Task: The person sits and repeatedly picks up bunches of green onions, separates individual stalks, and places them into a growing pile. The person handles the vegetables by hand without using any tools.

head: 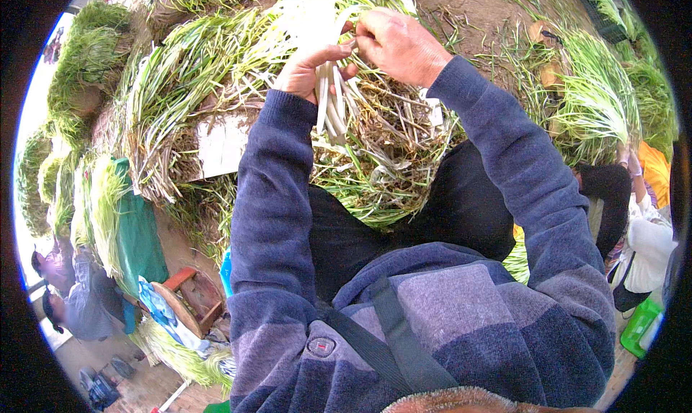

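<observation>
A bunch of pale-stemmed leafy greens point(331, 97), resembling garlic chives, is held in my left hand point(312, 70), its white stem ends pointing down toward my lap. Its upper part is washed out by glare. My right hand point(397, 45) is beside it at the top centre, fingers bent and pinched together near the left thumb; whether a stem is between them cannot be told. Below both hands lies a heap of dry, brown stalks and trimmings point(394, 126). Long green leaves point(184, 72) with brown root ends are piled to the left, partly on a white board point(220, 145).
More greens point(594, 94) stand at the right near a person in white point(646, 240). Two people point(89, 299) sit at the lower left, close to a green cloth point(138, 240) and a small wooden seat point(194, 299). A dark crate point(600, 15) is at the upper right.
</observation>
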Motion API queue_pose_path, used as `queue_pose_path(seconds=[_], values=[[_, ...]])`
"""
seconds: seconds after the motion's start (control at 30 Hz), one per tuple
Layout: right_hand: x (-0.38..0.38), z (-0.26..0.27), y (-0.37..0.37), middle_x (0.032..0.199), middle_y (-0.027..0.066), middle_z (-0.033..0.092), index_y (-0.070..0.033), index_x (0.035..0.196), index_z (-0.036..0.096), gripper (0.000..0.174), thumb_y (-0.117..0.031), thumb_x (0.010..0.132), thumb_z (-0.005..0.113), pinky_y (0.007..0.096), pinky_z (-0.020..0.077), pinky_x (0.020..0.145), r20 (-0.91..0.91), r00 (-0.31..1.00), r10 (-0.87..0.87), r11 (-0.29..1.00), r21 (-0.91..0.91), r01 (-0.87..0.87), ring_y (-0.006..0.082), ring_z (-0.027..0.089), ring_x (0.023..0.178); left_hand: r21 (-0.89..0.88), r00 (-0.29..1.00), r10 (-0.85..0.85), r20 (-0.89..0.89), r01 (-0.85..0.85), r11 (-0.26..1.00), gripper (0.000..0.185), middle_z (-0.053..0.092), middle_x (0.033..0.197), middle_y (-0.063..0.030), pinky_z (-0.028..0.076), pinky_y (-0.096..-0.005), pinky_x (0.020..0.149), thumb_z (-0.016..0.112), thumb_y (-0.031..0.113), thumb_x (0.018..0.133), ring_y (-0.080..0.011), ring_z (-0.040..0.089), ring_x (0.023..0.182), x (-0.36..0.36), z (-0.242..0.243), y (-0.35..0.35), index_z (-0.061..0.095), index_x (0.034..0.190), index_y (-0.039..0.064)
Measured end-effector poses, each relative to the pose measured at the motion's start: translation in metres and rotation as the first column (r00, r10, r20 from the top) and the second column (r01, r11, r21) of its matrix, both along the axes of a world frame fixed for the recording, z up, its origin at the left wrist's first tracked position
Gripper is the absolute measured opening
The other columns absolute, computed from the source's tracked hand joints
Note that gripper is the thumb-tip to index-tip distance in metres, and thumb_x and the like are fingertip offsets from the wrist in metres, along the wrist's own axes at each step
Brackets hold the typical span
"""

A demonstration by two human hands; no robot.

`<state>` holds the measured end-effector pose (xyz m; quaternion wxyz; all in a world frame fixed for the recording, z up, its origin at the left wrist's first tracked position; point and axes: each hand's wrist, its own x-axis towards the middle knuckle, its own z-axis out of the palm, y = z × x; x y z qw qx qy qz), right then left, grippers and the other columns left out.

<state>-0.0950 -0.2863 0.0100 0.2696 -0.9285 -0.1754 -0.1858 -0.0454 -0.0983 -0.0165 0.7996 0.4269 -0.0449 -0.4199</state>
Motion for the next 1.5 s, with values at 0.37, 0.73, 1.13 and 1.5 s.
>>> queue_pose_path(seconds=[0.37, 0.73, 1.13, 1.5], values=[[0.009, -0.026, -0.051, 0.078, 0.0161, 0.065, -0.003, 0.090, 0.063, 0.015, -0.012, 0.078, 0.064, 0.0395, 0.0518, 0.070, -0.306, 0.944, -0.128, 0.991, -0.013, 0.130, 0.0315, 0.065, 0.075, -0.167, 0.999, 0.052, 0.009, -0.050, 0.985, 0.056, 0.055, 0.127, -0.0194, 0.043, -0.0181, 0.043, 0.055, 0.007, 0.081, -0.0071, 0.052, 0.054, 0.019, 0.005, 0.019, 0.040, 0.135, 0.006], [-0.009, -0.086, 0.002, 0.078, 0.0184, 0.065, -0.004, 0.081, 0.063, 0.044, -0.047, 0.075, 0.068, 0.0447, 0.0510, 0.067, -0.626, 0.780, -0.008, 0.886, -0.366, -0.285, 0.0367, 0.064, 0.075, -0.679, 0.944, 0.331, 0.015, -0.234, 0.696, 0.027, 0.056, 0.081, -0.0047, 0.045, -0.0282, 0.058, 0.055, 0.008, 0.083, -0.0179, 0.049, 0.064, 0.030, 0.045, 0.097, 0.063, 0.108, 0.012], [0.019, -0.008, -0.054, 0.084, 0.0065, 0.066, -0.001, 0.095, 0.062, 0.017, -0.015, 0.086, 0.063, 0.0275, 0.0536, 0.063, -0.412, 0.906, 0.101, 0.639, 0.725, 0.258, 0.0135, 0.063, 0.069, -0.499, 0.887, 0.461, 0.007, -0.396, 0.770, 0.019, 0.065, 0.109, -0.0116, 0.053, -0.0323, 0.066, 0.059, 0.002, 0.083, -0.0138, 0.060, 0.066, 0.041, 0.026, 0.072, 0.053, 0.099, 0.009], [-0.002, -0.030, -0.008, 0.078, 0.0094, 0.064, 0.000, 0.084, 0.063, 0.025, -0.023, 0.077, 0.070, 0.0322, 0.0502, 0.071, -0.613, 0.790, 0.013, 0.935, 0.287, 0.208, 0.0172, 0.063, 0.077, 0.061, 0.900, 0.437, -0.012, -0.435, 0.898, 0.015, 0.057, 0.086, -0.0046, 0.044, -0.0276, 0.047, 0.064, 0.016, 0.088, -0.0100, 0.046, 0.052, 0.023, -0.002, 0.020, 0.057, 0.095, 0.005]])
